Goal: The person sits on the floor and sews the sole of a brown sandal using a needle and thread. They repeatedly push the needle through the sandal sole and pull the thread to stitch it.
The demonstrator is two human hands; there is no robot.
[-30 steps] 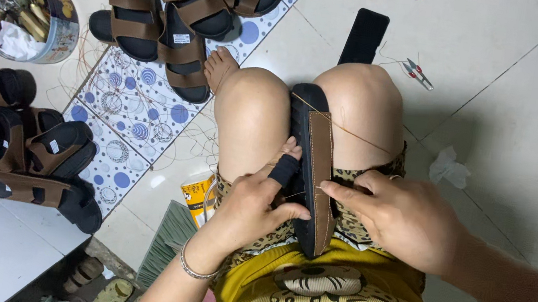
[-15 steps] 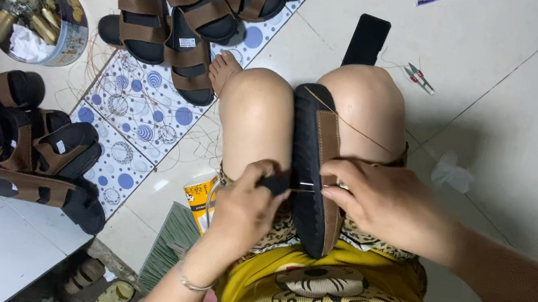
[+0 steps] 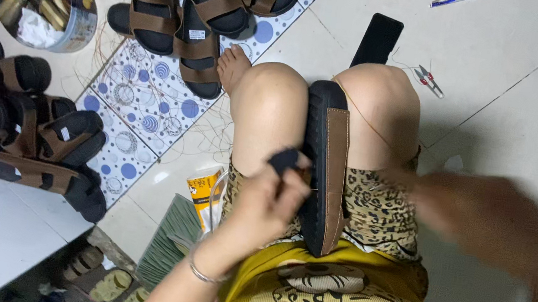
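While clamped between the person's knees, the sandal shows these traits:
Sandal [image 3: 326, 172]: centre of frame, black sole on edge, brown strap facing right.
Left hand [image 3: 267, 203]: fingers pinched together on a small black strap piece [image 3: 284, 160], touching the sole's left side.
Right hand [image 3: 475, 216]: blurred at right; grip cannot be told.
Thread [image 3: 369, 124]: thin, running from the strap over the knee.
Handling: likely light, sole stiff yet springy, strap pliable; best held by the sole's edges.
Snips [image 3: 429, 79]: upper right floor.

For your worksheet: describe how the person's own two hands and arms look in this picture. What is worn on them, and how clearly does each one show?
The left hand is bare, its forearm unsleeved, with a thin silvery bangle round the wrist. The right hand and its forearm are bare too, but smeared by motion blur, so any ring or band there cannot be made out. No gloves show.
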